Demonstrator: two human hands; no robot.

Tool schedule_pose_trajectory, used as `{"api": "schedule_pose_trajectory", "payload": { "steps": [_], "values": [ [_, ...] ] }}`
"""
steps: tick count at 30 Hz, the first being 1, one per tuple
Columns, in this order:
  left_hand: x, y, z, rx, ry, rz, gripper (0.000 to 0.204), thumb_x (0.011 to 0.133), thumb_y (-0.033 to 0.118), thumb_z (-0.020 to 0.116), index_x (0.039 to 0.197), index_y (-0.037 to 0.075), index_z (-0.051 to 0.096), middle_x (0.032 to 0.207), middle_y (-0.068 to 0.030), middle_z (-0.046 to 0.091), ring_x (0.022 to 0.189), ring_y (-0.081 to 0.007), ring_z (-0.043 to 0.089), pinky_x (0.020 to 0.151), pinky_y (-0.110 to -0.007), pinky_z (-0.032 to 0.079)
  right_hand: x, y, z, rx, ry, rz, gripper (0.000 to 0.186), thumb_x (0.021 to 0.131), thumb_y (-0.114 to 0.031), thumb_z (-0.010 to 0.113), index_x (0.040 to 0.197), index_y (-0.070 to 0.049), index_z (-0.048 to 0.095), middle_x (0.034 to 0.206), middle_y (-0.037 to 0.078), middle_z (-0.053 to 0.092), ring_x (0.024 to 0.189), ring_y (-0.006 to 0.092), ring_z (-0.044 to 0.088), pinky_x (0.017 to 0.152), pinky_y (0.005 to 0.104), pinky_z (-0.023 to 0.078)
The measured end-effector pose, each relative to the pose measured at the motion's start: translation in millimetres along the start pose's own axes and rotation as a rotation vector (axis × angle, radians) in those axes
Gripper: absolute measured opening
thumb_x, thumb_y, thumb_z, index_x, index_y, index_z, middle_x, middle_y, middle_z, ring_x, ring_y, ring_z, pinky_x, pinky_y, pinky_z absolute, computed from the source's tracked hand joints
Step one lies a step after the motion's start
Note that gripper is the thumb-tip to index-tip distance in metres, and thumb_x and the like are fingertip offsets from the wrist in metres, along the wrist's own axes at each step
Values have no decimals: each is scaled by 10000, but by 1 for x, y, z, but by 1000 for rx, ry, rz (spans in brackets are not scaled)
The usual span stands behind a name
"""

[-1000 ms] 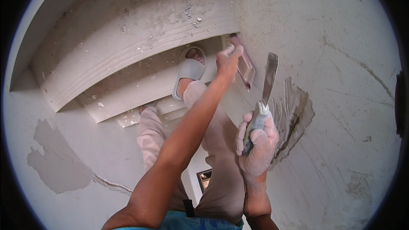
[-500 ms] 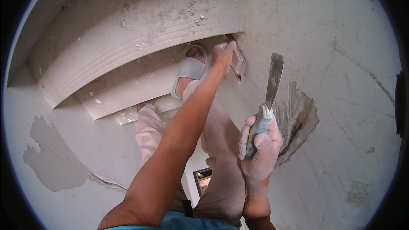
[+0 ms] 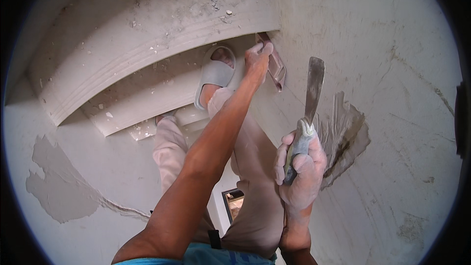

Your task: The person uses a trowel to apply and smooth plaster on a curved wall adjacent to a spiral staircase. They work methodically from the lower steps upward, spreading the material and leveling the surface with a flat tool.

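My left hand [image 3: 257,61] reaches up along the stair's right end, fingers closed on a long, narrow pinkish tool [image 3: 276,69] against the wall. Its exact kind is unclear. My right hand [image 3: 301,172], white with dust, grips the handle of a putty knife [image 3: 313,86], blade pointing up and coated grey. Beside that hand, a rough patch of grey plaster [image 3: 346,140] with a dark cracked hollow marks the right wall [image 3: 392,29].
Speckled stair treads with bits of debris [image 3: 162,5] cross the upper left. My sandalled feet [image 3: 216,73] stand on the lower steps. Another grey patch [image 3: 64,186] with a crack is on the left wall. A small framed opening [image 3: 234,201] shows below, between my legs.
My left hand and the pinkish tool have moved a little up along the wall. My right hand still holds the knife upright. The view has shifted slightly.
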State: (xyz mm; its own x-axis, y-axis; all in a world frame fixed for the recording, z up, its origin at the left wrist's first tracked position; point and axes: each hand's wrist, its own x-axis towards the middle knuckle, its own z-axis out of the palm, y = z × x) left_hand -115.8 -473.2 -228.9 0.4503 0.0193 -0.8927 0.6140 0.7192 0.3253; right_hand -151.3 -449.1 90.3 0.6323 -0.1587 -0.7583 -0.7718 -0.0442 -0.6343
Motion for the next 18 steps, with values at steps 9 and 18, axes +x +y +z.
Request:
{"api": "schedule_pose_trajectory", "payload": {
  "steps": [9, 18],
  "values": [
    [-65, 5, 0, 216, -103, 89, 722, 895, 328, 724, 1398, -122, 468, 1358, -251, 580, 1224, -269, 585, 1002, -328, 477, 0, 1, -2, 37, -8, -18, 266, 839, -142, 514, 1038, 30, 549, 638, 50, 478, 446, 92, 407, 403, 219, 306],
    [-82, 29, 20, 131, -26, 225, 704, 893, 286, 733, 1387, -139, 468, 1251, -215, 639, 1129, -228, 608, 975, -326, 481, 1, 6, -6, 32, -41, -43, 312, 851, -191, 559, 1059, 41, 548, 721, 52, 513, 454, 94, 427, 397, 217, 320]
  ]
}}
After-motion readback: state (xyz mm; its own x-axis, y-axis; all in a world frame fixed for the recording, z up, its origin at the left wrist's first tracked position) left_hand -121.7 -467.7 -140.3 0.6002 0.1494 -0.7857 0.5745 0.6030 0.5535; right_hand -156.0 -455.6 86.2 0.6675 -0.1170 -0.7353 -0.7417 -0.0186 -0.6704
